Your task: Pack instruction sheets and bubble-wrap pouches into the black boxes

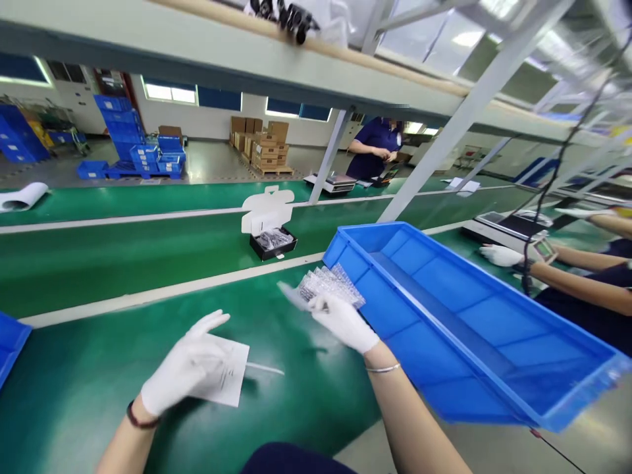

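Observation:
My left hand [190,362], in a white glove, holds a white printed sheet [230,372] over the green bench; its index finger is stretched out. A thin white strip [266,368] sticks out to the right from behind the sheet. My right hand [343,320], also gloved, has its fingers pinched on a translucent plastic piece [292,295], blurred by motion. Right behind those fingers, bubble wrap [330,284] lies against the blue bin. Farther back stands an open black box [273,245] with a white lid raised and plastic-wrapped contents inside.
A long blue bin [444,309] takes up the right side, beside a slanted metal post [424,118]. Another blue bin [10,342] edges in at left. A shelf beam [247,59] crosses overhead. Co-workers stand opposite and at right, where a gloved hand [501,255] rests near a scale [508,234].

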A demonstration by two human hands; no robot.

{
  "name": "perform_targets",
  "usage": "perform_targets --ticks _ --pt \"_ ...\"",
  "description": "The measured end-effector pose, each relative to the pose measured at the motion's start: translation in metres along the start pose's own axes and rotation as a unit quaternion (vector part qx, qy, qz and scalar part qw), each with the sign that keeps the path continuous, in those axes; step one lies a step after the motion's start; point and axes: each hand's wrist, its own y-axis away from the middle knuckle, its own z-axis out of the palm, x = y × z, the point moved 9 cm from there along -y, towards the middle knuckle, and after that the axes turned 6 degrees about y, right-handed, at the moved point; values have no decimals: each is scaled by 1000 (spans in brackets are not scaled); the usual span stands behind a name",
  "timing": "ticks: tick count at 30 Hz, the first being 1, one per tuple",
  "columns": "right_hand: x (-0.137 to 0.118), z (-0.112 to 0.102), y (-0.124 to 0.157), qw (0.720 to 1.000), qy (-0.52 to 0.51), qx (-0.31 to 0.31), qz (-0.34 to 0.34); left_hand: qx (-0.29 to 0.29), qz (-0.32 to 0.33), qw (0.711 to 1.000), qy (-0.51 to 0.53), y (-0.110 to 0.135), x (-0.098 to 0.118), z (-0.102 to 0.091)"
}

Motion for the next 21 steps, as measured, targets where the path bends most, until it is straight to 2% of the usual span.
perform_targets --ticks 2,4,6,7,9,11,14,17,19,21 --pt "-64 13 8 991 -8 -58 -121 -47 23 995 -90 -10 32 28" --pt "-121 28 20 964 18 -120 -238 -77 33 988 -130 -17 54 52" --pt "-157 37 26 938 51 -144 -311 -100 18 988 -120 -20 60 64" --pt "-166 39 24 932 67 -141 -326 -95 3 990 -106 -20 57 61" --pt "-168 44 13 932 92 -131 -326 -46 -28 996 -74 -16 46 43" --pt "-161 56 0 933 87 -139 -321 33 -47 998 -34 -9 35 16" --pt "-149 83 -15 942 3 -162 -294 124 -46 991 25 3 25 -11" --pt "-148 113 -23 942 -115 -186 -255 167 -24 984 60 7 23 -19" --pt "-156 128 -26 933 -173 -200 -245 175 -22 981 87 7 18 -19" --pt "-166 138 -32 929 -206 -187 -244 191 -25 973 124 8 10 -19"
